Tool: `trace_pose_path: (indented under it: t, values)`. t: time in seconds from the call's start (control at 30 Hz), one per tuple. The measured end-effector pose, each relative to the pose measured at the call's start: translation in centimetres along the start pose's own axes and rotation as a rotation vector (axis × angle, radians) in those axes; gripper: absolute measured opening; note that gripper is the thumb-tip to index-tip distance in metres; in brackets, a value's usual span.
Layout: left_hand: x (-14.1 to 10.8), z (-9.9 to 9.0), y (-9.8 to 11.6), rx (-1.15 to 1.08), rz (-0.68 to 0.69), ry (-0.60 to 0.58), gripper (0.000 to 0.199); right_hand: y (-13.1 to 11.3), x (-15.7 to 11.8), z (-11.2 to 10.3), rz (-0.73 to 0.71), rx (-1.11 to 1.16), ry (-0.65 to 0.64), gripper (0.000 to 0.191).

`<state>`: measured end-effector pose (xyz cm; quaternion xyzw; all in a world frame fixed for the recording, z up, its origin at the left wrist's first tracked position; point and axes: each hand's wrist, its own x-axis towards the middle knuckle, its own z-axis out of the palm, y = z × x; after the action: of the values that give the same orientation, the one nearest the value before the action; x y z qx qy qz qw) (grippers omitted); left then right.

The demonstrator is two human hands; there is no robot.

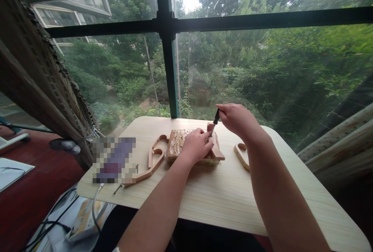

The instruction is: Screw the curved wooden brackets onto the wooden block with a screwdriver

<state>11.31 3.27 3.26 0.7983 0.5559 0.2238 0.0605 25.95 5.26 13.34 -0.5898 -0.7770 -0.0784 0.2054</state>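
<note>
My right hand [237, 118] is wrapped round the black handle of a screwdriver [216, 119], which tilts down to the left. Its metal shaft reaches toward a pale wooden piece [216, 152] beside my left fingers. Bent over that piece, my left hand [197, 145] presses it against a brown block in clear wrap [175, 143]. The left fingertips are close to the screwdriver's tip; whether they pinch a screw is hidden. A curved wooden hook-shaped part [155, 162] lies left of the block. Another curved wooden part [241, 155] sits partly behind my right forearm.
A blurred-out flat device [116, 160] with a white cable [94, 209] lies at the table's left. Small metal screws [118, 188] are near it. The pale wooden table [215, 197] stands against a window [170, 69]. Curtains [35, 58] hang at both sides.
</note>
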Motion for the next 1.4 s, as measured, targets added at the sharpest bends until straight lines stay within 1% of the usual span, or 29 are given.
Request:
trace_pose_path:
  t: [0.07, 0.13, 0.23, 0.33, 0.43, 0.67, 0.87, 1.0, 1.13, 1.23, 1.4]
  values:
    - [0.0, 0.0, 0.0, 0.004, 0.002, -0.001, 0.036, -0.1, -0.1, -0.3, -0.003, -0.003, 0.001, 0.038]
    - [0.0, 0.0, 0.0, 0.004, 0.004, -0.001, 0.037, -0.2, -0.1, -0.4, -0.001, -0.004, 0.033, 0.033]
    - [0.0, 0.0, 0.0, 0.0, 0.003, 0.002, 0.037, -0.2, 0.1, 0.0, -0.003, 0.002, 0.066, 0.033]
    - [0.0, 0.0, 0.0, 0.003, 0.005, 0.007, 0.037, -0.1, 0.4, 0.5, -0.021, 0.061, 0.081, 0.029]
    - [0.0, 0.0, 0.0, 0.004, 0.001, 0.002, 0.036, 0.1, 0.5, 0.8, -0.04, 0.106, 0.094, 0.031]
    - [0.0, 0.0, -0.1, -0.005, -0.005, -0.004, 0.036, 0.2, 0.4, 0.7, -0.111, 0.073, 0.07, 0.033]
    - [0.0, 0.0, -0.1, -0.02, -0.001, -0.004, 0.037, 0.1, 0.3, 1.0, -0.063, 0.119, 0.11, 0.029]
    - [0.0, 0.1, -0.1, -0.021, -0.005, 0.0, 0.038, 0.0, 0.2, 0.9, -0.073, 0.088, 0.118, 0.031]
    - [0.0, 0.0, -0.1, -0.02, -0.006, 0.0, 0.037, 0.0, 0.3, 0.5, -0.118, 0.129, 0.107, 0.031]
    - [-0.1, -0.1, 0.0, -0.016, -0.005, 0.001, 0.037, 0.0, 0.4, 0.5, -0.103, 0.152, 0.115, 0.03]
    - [-0.1, 0.0, -0.1, -0.002, -0.002, 0.004, 0.035, 0.1, 0.5, 0.8, -0.067, 0.098, 0.15, 0.027]
